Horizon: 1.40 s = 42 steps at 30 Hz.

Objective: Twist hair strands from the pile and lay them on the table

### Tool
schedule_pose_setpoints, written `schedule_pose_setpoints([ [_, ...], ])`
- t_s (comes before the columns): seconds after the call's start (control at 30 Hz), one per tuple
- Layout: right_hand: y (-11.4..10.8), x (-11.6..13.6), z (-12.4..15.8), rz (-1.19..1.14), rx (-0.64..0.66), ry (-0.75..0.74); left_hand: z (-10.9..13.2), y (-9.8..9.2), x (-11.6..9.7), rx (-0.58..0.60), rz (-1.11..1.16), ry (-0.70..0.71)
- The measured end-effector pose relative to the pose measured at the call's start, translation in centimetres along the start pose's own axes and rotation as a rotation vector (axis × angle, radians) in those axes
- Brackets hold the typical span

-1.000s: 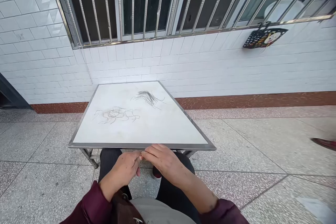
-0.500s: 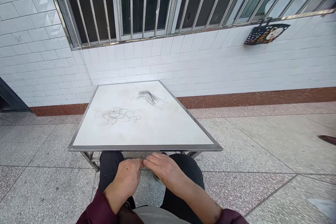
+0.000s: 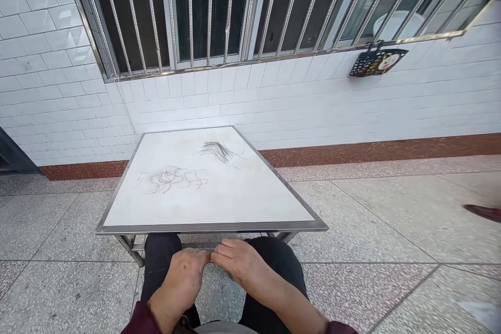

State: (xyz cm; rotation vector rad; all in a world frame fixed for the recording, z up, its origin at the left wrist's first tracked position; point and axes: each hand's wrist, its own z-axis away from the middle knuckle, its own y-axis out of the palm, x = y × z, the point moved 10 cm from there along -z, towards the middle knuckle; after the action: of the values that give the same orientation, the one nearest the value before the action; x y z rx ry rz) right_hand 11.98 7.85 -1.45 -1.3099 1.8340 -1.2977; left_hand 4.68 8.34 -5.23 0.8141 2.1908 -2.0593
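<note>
A white-topped table [image 3: 250, 203] with a metal edge stands against the tiled wall. Two loose groups of thin dark strands lie on it: a denser bunch [image 3: 218, 151] toward the back and a sparser, curly spread [image 3: 172, 179] at the left. Below the front edge, over my lap, my left hand [image 3: 187, 274] and my right hand [image 3: 239, 263] meet at the fingertips. Fingers on both are bent and drawn together, and whatever lies between them is hidden or too small to name.
A barred window [image 3: 227, 15] spans the wall above. From its right part hangs a dark patterned bag [image 3: 378, 61]. My knees [image 3: 160, 261] are under the table's front edge. A dark red object [image 3: 483, 212] is on the floor at the far right.
The view has shifted, so the table and wall sit slightly lower and further left. Both hands stay together with nearly the same pose. More of the dark red object shows.
</note>
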Motion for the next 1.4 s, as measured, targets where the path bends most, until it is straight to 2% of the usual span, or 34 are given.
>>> schedule_pose_setpoints([
  [0.23,0.0,-0.8,0.3,-0.054,0.025,0.036,0.2,0.0,0.3,0.031,0.008,-0.014],
  [0.37,-0.4,-1.7,0.4,-0.152,-0.016,0.072,0.5,-0.6,0.5,0.094,0.066,-0.048],
  [0.47,-0.6,-2.0,0.2,-0.148,-0.063,0.087,0.5,-1.2,0.3,0.085,0.134,-0.043],
  [0.6,-0.8,-1.7,-0.1,-0.156,-0.09,0.069,0.5,-1.0,0.3,0.093,0.199,-0.042],
  [0.73,-2.1,-3.5,0.8,-0.128,-0.153,0.115,0.9,-1.5,1.3,0.063,0.266,-0.1],
  [0.87,-5.0,-7.6,3.2,-0.066,-0.333,0.308,1.3,-2.3,2.6,0.03,0.374,-0.166],
  [0.93,-6.4,-8.3,3.9,-0.052,-0.406,0.367,1.4,-2.6,2.9,0.007,0.376,-0.18],
  [1.0,-7.3,-7.4,3.6,-0.053,-0.421,0.35,1.5,-2.8,2.8,-0.006,0.349,-0.17],
  [1.1,-7.2,-4.4,1.8,-0.051,-0.368,0.256,1.6,-3.3,1.9,-0.024,0.24,-0.135],
  [1.23,-5.3,-1.1,-0.4,-0.086,-0.269,0.148,1.6,-3.6,0.5,-0.019,0.042,-0.105],
  [1.4,-3.4,-0.3,-0.9,-0.081,-0.224,0.129,1.7,-3.4,-0.3,0.008,-0.037,-0.086],
])
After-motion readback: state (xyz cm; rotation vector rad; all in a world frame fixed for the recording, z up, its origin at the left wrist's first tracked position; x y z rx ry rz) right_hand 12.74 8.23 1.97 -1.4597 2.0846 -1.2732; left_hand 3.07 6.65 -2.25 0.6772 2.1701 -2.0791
